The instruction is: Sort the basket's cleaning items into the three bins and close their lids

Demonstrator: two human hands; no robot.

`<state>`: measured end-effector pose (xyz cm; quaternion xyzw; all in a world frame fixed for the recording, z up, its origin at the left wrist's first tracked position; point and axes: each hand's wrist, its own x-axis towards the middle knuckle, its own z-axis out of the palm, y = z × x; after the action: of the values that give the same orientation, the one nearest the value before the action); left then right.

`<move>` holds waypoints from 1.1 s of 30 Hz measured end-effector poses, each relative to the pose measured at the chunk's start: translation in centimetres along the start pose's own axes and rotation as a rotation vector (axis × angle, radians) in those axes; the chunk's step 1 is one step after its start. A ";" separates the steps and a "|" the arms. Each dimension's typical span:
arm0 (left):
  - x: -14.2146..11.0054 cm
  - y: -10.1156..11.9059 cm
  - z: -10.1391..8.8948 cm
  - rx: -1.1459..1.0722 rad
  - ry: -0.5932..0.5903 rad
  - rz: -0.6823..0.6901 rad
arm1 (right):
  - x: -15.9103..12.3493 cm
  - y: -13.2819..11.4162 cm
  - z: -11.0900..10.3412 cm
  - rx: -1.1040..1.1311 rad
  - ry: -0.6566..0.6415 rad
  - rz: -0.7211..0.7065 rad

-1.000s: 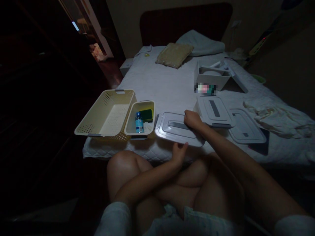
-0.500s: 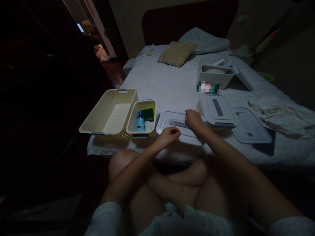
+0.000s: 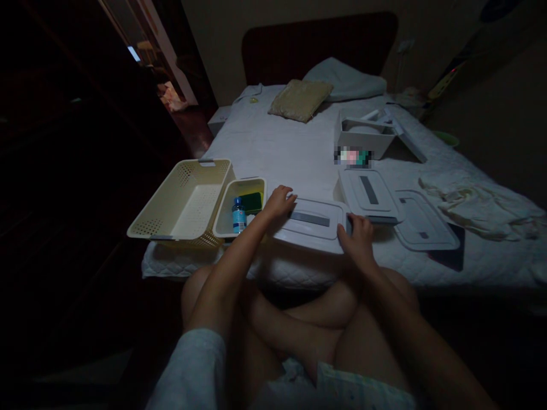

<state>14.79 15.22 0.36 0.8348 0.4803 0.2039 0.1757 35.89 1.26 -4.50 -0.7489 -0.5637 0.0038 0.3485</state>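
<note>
A white box lid (image 3: 314, 225) with a grey handle strip lies at the near edge of the bed (image 3: 294, 154). My left hand (image 3: 280, 200) grips its left end, fingers curled over the edge. My right hand (image 3: 358, 239) grips its right near corner. Just left of the lid stands a small cream bin (image 3: 239, 206) that holds a blue-capped bottle (image 3: 237, 215) and a green item (image 3: 251, 201). I sit cross-legged in front of the bed.
A large perforated cream basket (image 3: 183, 199) sits left of the small bin. A closed white box (image 3: 368, 193) and another lid (image 3: 425, 228) lie to the right, with crumpled cloth (image 3: 478, 205) beyond. An open white box (image 3: 363, 134) and pillows (image 3: 301, 99) lie farther back.
My left hand rose from the bed's front edge to the lid's left end. My right hand slid from the lid's top to its right near corner.
</note>
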 end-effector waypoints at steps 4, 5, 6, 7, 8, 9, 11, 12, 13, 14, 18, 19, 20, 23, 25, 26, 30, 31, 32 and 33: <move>0.5 -0.8 0.5 -0.044 -0.011 -0.077 | -0.9 0.7 0.8 0.263 -0.094 0.323; 0.6 -1.0 0.6 -0.030 -0.030 -0.086 | -0.8 0.6 1.0 0.299 -0.138 0.378; 0.6 -1.2 0.8 -0.016 -0.046 -0.096 | -0.6 0.5 1.0 0.315 -0.172 0.412; 0.5 -1.4 0.9 -0.005 -0.054 -0.108 | -0.4 0.4 1.0 0.317 -0.196 0.423; 0.5 -1.5 1.1 0.001 -0.050 -0.120 | -0.3 0.3 1.0 0.310 -0.210 0.416; 0.5 -1.6 1.2 0.001 -0.036 -0.132 | -0.1 0.3 0.9 0.299 -0.214 0.401; 0.6 -1.8 1.5 -0.006 -0.007 -0.146 | 0.0 0.2 0.6 0.267 -0.226 0.363; 0.6 -1.8 1.5 -0.010 0.008 -0.149 | 0.0 0.2 0.5 0.245 -0.229 0.344; 0.7 -1.9 1.5 -0.013 0.020 -0.149 | 0.0 0.1 0.3 0.219 -0.233 0.325; 0.7 -1.9 1.5 -0.016 0.030 -0.151 | 0.1 0.0 0.2 0.193 -0.236 0.304; 0.7 -1.5 0.6 -0.020 0.041 -0.183 | 0.7 -0.6 -0.7 0.111 -0.242 0.226; 0.7 -1.2 0.3 -0.020 0.039 -0.200 | 1.0 -0.9 -0.9 0.091 -0.249 0.220; 0.7 -1.0 0.1 -0.021 0.039 -0.223 | 1.4 -1.1 -1.3 0.070 -0.258 0.218; 0.8 -0.5 -0.5 -0.026 0.060 -0.309 | 3.5 -2.0 -2.3 -0.007 -0.278 0.180; 1.1 -0.4 -0.7 -0.022 0.074 -0.358 | 5.5 -2.6 -2.9 -0.057 -0.263 0.097; 1.2 -0.5 -0.8 -0.017 0.074 -0.377 | 6.7 -2.9 -3.1 -0.089 -0.252 0.048; 1.4 -1.0 -1.2 0.030 0.024 -0.418 | 12.0 -3.5 -2.6 -0.250 -0.320 -0.048; 1.2 -1.1 -1.3 0.042 -0.005 -0.419 | 13.2 -3.6 -2.0 -0.287 -0.344 -0.055; 1.0 -1.2 -1.3 0.046 -0.046 -0.418 | 14.3 -3.7 -1.3 -0.313 -0.382 -0.072; 0.7 -1.3 -1.3 0.033 -0.086 -0.416 | 15.3 -3.8 -0.5 -0.331 -0.424 -0.098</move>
<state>13.49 16.56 0.90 0.7284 0.6375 0.1199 0.2207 38.47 14.41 3.78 -0.7500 -0.6525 0.0517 0.0952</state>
